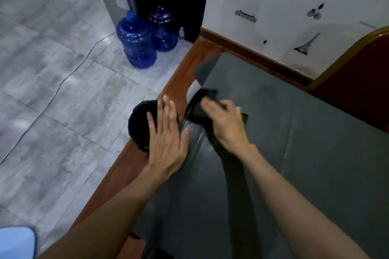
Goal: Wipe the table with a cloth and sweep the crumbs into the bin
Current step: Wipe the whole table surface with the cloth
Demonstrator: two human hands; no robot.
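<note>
A wooden table [181,73] is covered by a dark grey mat [305,153]. My right hand [226,124] presses a dark cloth [202,107] on the mat near the table's left edge. My left hand [166,132] is flat with its fingers apart, held palm down at the table edge, partly above a black round bin [140,120] that stands on the floor beside the table. No crumbs can be made out in the blur.
Two blue water jugs [136,42] and a small bottle [181,33] stand on the grey tiled floor by a dark cabinet. A red chair back [357,82] is at the right. A cable [63,82] runs across the floor. A light blue item [16,242] is at bottom left.
</note>
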